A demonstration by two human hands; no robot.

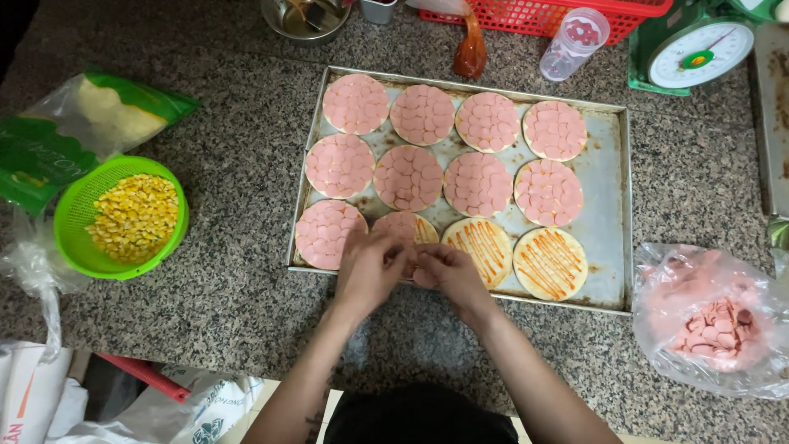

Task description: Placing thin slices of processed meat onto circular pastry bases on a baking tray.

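My left hand [367, 267]: it is over the near edge of the baking tray [606, 177], fingers curled narrow and touching my right hand; I think it holds sausage slices, but I cannot tell for sure.
My right hand [450, 275]: fingers pinched together beside the left, holding some pink slices above the half-covered base [408, 226].
Half-covered base: second from the left in the near row of the tray; pink slices cover its far part, sauce lines show at its right side.
Done: the eight rounds in the two far rows and the round at the near left corner [327, 234] are fully covered with sausage slices.
Left: two sauced bases [550, 263] at the right of the near row have only orange sauce lines, no slices.
Bag of sausage slices [713, 325]: on the bench, right of the tray, open.
Green basket of corn [123, 218]: on the bench, left of the tray, not touched.
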